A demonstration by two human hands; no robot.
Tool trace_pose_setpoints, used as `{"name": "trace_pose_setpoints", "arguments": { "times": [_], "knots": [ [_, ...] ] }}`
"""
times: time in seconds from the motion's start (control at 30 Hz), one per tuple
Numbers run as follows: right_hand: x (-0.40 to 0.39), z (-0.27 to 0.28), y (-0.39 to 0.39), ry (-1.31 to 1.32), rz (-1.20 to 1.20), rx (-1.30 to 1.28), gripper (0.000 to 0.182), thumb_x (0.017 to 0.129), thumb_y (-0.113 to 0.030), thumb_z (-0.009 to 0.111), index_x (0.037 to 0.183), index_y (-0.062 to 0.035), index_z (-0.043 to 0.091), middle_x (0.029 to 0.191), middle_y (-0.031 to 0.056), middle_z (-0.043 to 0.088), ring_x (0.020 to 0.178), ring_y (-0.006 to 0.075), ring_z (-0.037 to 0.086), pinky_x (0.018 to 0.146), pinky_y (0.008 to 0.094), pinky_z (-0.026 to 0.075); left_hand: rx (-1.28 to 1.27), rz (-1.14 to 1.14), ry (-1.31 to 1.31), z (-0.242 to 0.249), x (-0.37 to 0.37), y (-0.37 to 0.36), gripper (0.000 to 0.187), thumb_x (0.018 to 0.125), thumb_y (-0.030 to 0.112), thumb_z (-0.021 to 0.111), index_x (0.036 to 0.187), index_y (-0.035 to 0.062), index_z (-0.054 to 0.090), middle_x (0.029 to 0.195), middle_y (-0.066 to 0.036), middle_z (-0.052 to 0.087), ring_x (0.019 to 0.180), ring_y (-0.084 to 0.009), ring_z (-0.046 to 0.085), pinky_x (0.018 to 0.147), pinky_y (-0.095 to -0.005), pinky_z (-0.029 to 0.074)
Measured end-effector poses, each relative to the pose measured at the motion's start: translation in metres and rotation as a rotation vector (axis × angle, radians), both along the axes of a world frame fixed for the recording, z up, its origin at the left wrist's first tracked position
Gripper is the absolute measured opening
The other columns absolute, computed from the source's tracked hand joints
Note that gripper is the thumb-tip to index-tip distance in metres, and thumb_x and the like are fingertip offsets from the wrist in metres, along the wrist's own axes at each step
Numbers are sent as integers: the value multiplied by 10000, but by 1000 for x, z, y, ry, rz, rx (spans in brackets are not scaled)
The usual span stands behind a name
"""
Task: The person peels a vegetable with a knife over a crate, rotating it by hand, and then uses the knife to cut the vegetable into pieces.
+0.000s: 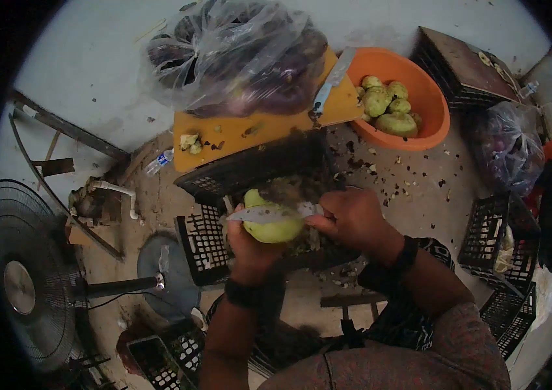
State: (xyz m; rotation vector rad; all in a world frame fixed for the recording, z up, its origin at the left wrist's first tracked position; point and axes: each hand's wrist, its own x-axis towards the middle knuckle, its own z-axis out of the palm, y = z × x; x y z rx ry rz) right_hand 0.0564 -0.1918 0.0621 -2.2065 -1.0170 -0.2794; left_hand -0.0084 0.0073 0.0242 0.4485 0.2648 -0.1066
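Observation:
Over a black plastic crate (204,244), my left hand (253,255) is wrapped round a large, pale green, partly peeled fruit (276,231) and supports it from below. My right hand (357,218) grips the handle of a kitchen knife (256,214). The blade lies flat across the upper side of the fruit, its tip pointing left and touching or very near the skin. Dark scraps show in the crate beneath, partly blurred. I cannot make out the exact kind of fruit.
Ahead, a yellow board (224,136) carries a clear bag of dark purple produce (250,65) and a second knife (334,78). An orange basin (432,123) holds several pale green fruits. Peel scraps litter the floor. A fan (22,286) stands left; crates (497,234) are on the right.

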Motion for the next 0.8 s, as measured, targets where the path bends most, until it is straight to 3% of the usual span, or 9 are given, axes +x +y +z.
{"name": "trace_pose_setpoints", "arguments": {
  "times": [0.07, 0.3, 0.43, 0.47, 0.6, 0.63, 0.67, 0.73, 0.8],
  "knots": [
    [-1, -1, 0, 25, -2, -29, 378, 786, -442, 620, 647, -98, 548, 605, 89, 575, 530, 279, 581, 473, 396, 438, 117, 52, -18, -1, -2, 0, 582, 844, 519, 370, 1260, 121, 457, 1206, -109, 528, 1090, -290, 519, 921, -455, 417],
    [-11, -9, 10, 127, -86, -41, 378, 827, -406, 598, 642, -81, 544, 582, 123, 556, 531, 312, 574, 475, 409, 436, 573, 188, -246, 16, 5, -9, 559, 833, 413, 449, 1292, 96, 411, 1199, -126, 518, 1103, -288, 514, 938, -445, 419],
    [-13, -9, 14, 485, -52, 146, 352, 858, -326, 564, 657, -40, 527, 584, 158, 528, 522, 335, 533, 483, 400, 414, 680, 254, -183, 27, 1, -17, 611, 800, 341, 506, 1325, 91, 316, 1141, -116, 499, 1025, -257, 544, 904, -400, 455],
    [-11, -8, 15, 629, -11, 208, 332, 860, -276, 561, 661, -16, 505, 596, 164, 520, 510, 334, 501, 480, 377, 397, 550, 221, -153, 15, 2, -11, 610, 805, 341, 505, 1326, 86, 317, 1130, -110, 504, 1014, -252, 551, 894, -394, 461],
    [-9, 0, 12, 603, -6, 131, 309, 850, -274, 566, 671, -27, 519, 601, 161, 524, 527, 336, 514, 488, 377, 403, 315, 105, -78, 7, 3, -10, 576, 831, 317, 484, 1327, 71, 324, 1087, -101, 522, 998, -229, 560, 878, -380, 472],
    [-8, 2, 9, 450, -16, 62, 335, 842, -333, 577, 680, -42, 543, 599, 155, 539, 543, 334, 544, 505, 401, 421, 315, 105, -76, 6, 3, -10, 576, 831, 317, 484, 1327, 71, 324, 1087, -101, 522, 998, -229, 560, 878, -380, 472],
    [-8, 4, 7, 297, -27, -6, 366, 834, -392, 588, 689, -57, 567, 597, 149, 555, 559, 333, 574, 521, 425, 439, 345, 98, -61, 6, 3, -10, 560, 841, 312, 469, 1324, 66, 330, 1077, -100, 527, 1000, -225, 560, 877, -378, 472],
    [-6, 5, 4, 268, -10, -38, 359, 827, -395, 593, 693, -63, 570, 608, 138, 566, 560, 327, 576, 523, 423, 442, 376, 88, -47, 9, 4, -12, 544, 850, 307, 455, 1321, 62, 336, 1067, -100, 531, 1002, -220, 560, 875, -375, 472],
    [-5, 6, 1, 239, 6, -71, 353, 821, -398, 598, 697, -68, 574, 618, 127, 576, 561, 321, 579, 525, 422, 445, 618, 67, -92, 16, 6, -15, 500, 867, 274, 418, 1316, 68, 347, 1065, -97, 532, 1003, -219, 561, 877, -370, 471]
  ]
}}
